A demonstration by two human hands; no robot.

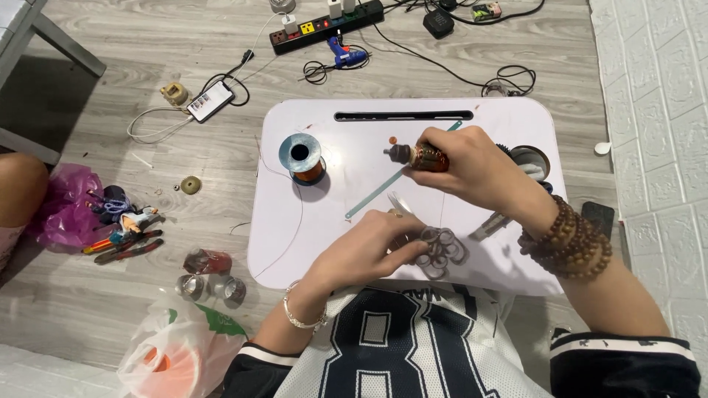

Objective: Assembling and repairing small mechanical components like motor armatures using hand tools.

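A small copper-wound motor part [426, 157] lies on its side, lifted off the white lap table [346, 221], right of centre. Its body is reddish-orange and shiny, and a dark stub with a short shaft points left. Its right end is hidden, so its full shape cannot be told. Nearer, at the table's near edge, lies a flat cluster of pale grey wire rings [441, 249], looped side by side and overlapping; it looks like one joined piece, though the view is poor there.
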